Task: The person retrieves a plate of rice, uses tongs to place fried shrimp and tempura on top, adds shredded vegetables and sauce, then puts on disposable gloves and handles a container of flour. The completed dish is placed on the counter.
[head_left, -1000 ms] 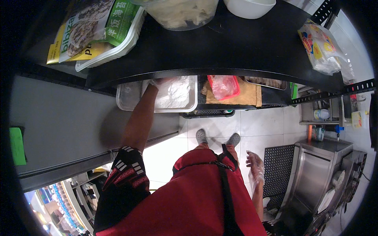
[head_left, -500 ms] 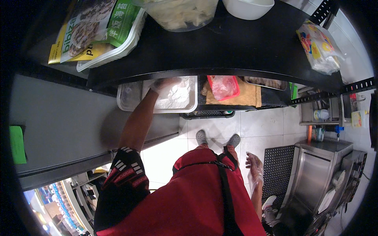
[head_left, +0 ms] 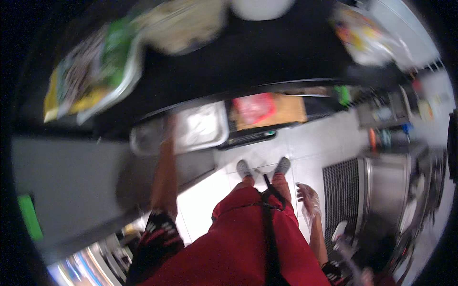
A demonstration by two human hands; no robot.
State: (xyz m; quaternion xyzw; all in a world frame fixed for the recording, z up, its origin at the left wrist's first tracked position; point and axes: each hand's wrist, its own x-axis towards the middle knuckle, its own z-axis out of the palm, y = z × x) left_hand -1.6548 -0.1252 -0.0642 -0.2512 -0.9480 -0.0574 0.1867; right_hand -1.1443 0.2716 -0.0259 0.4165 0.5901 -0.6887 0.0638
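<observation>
My left hand (head_left: 170,125) reaches in under the black upper shelf, at the left part of a white plastic tray (head_left: 223,134) of white powder (head_left: 202,123). Motion blur and the shelf edge hide its fingers. Beside it, to the left, a translucent plastic container (head_left: 143,140) shows dimly. My right hand (head_left: 309,198) hangs low at my right side in a clear plastic glove, its fingers loosely bent and apart, holding nothing.
On the upper shelf (head_left: 267,62) are food packets (head_left: 86,71), a clear tub (head_left: 186,28), a white bowl (head_left: 262,7) and a plastic-wrapped package (head_left: 365,38). A red tray (head_left: 255,107) lies on brown cardboard (head_left: 291,108) below. A steel cabinet (head_left: 389,186) and another person's shoe (head_left: 339,229) are at right.
My left hand has shifted left across the powder, toward the translucent container. The whole view has tilted and blurred. My right hand still hangs at my side.
</observation>
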